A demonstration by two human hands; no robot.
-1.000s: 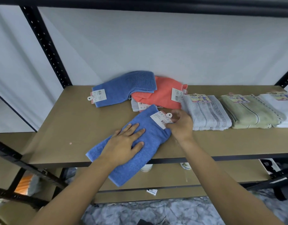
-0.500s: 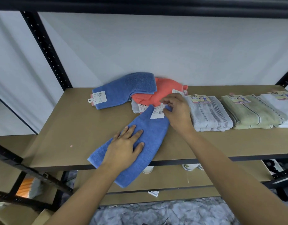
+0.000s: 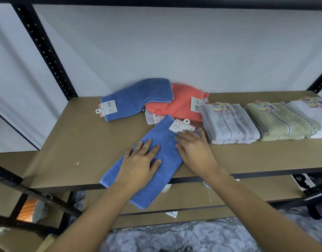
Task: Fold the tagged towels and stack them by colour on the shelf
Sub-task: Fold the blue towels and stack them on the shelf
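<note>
I note the long blue terry towel [image 3: 164, 139] lying diagonally on the brown board shelf [image 3: 74, 142], near end overhanging the front edge, white paper tag [image 3: 180, 125] at the far end. The left hand [image 3: 141, 161] rests flat on it, fingers spread. The right hand [image 3: 194, 149] presses its right edge just below the tag, fingers straight and close together.
</note>
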